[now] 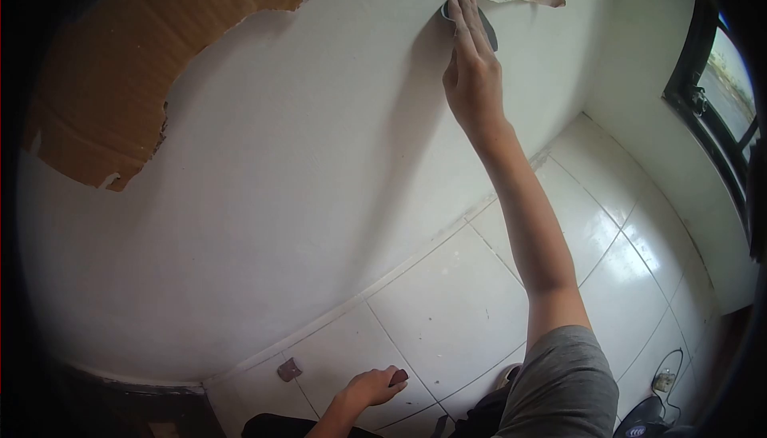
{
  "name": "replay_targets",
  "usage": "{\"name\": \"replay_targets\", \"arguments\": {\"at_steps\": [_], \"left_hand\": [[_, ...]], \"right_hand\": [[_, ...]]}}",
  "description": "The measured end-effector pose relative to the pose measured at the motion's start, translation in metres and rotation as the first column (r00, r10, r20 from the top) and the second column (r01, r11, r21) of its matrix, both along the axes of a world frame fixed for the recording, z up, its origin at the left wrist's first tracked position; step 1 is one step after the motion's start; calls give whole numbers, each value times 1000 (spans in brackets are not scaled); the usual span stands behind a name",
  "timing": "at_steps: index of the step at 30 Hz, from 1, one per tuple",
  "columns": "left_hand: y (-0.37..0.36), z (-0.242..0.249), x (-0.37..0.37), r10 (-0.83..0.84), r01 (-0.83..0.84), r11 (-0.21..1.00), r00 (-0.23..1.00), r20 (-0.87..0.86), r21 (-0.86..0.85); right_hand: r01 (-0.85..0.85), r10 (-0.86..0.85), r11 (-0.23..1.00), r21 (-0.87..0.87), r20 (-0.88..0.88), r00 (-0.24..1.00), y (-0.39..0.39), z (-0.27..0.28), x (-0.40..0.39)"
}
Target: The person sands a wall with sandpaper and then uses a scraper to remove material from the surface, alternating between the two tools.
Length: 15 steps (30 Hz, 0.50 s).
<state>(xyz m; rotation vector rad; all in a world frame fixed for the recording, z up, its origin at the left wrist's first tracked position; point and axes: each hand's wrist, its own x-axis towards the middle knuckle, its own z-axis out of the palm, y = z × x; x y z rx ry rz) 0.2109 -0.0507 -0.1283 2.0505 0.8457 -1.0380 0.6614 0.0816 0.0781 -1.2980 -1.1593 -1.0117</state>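
Observation:
My right hand point(474, 74) reaches up to the white wall point(304, 134), its fingers pressed together over a dark, flat, rounded piece point(490, 32) that lies against the wall. Just above the fingertips is the torn lower edge of brown cardboard point(216, 6). Low in the view, over the tiled floor, my left hand point(373, 388) is closed around a small dark red object point(399, 376), of which only the end shows.
White floor tiles point(439, 310) meet the wall along a slanting edge. A small brown piece point(289, 370) lies on them. A dark-framed window point(711, 94) is at the right. A cable with a box point(664, 380) and a black item point(641, 420) sit lower right.

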Motion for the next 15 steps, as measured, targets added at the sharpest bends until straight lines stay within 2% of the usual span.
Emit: {"name": "replay_targets", "arguments": {"at_steps": [4, 6, 12, 15], "left_hand": [[7, -1, -5, 1, -1, 999, 1000, -13, 53], [8, 0, -4, -2, 3, 999, 1000, -9, 54], [2, -5, -4, -5, 5, 1000, 1000, 17, -2], [1, -3, -4, 0, 0, 1000, 1000, 2, 11]], "right_hand": [[-17, 17, 1000, 23, 9, 1000, 3, -29, -12], [-20, 20, 1000, -19, -15, 1000, 3, -40, -17], [-12, 13, 1000, 20, -40, 999, 1, -1, -3], [-14, 15, 999, 29, -29, 999, 3, -6, -6]]}}
